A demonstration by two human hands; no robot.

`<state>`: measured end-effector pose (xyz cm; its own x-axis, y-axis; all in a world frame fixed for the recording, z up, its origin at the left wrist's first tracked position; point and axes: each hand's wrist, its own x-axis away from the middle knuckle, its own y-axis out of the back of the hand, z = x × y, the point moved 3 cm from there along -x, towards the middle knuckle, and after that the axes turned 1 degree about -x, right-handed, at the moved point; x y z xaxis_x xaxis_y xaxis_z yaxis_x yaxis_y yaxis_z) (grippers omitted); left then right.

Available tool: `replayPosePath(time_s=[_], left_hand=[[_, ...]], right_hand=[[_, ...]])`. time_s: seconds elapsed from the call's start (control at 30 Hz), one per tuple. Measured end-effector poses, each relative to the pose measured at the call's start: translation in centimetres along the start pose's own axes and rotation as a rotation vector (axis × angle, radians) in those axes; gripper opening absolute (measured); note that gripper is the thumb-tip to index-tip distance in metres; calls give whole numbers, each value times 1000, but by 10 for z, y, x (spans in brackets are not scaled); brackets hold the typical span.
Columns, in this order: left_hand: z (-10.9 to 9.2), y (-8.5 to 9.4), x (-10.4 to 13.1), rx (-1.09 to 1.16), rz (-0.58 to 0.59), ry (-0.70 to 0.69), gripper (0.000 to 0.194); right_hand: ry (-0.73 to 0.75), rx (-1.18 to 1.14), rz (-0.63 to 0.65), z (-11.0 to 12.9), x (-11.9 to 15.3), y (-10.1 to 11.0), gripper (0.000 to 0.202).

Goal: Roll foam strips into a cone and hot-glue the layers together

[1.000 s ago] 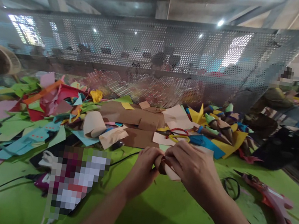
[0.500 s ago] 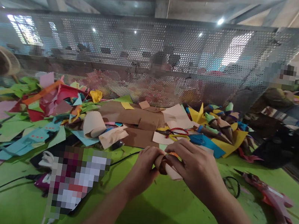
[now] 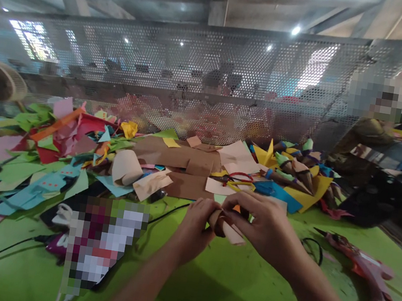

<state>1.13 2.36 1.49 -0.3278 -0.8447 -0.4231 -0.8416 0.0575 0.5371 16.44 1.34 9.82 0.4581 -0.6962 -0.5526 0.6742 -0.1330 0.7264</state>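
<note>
From my remote feed, I logged the left hand [image 3: 199,225] closed round a small brown-and-cream paper roll [image 3: 217,222], front and centre over the green tabletop [image 3: 215,300]; probably gripped so the curl wouldn't spring open. The right hand [image 3: 265,224] arched at the roll's pale flap, fingers bent, gap narrow; I couldn't tell whether it pinched anything. The pink glue gun [image 3: 367,271] lay on its side past the right wrist, presumably parked within reach. Materials: stiff, matte paper in the roll, smooth plastic on the gun, flat brown cardboard [image 3: 187,187] behind, a fat cream paper tube [image 3: 124,166] left, slim rolled cones [image 3: 301,178] heaped right.
</note>
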Motion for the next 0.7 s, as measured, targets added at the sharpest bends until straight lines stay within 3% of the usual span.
replayPosePath(time_s=[0.17,0.4,0.7], left_hand=[[3,-2,1,50,26,-5,31],[8,-7,2,10,58,13,32],[12,-10,1,89,51,7,37]], right_hand=[[7,64,24,-1,2,-2,5],[130,234,87,-1,3,-7,4],[140,262,161,-1,3,-11,6]])
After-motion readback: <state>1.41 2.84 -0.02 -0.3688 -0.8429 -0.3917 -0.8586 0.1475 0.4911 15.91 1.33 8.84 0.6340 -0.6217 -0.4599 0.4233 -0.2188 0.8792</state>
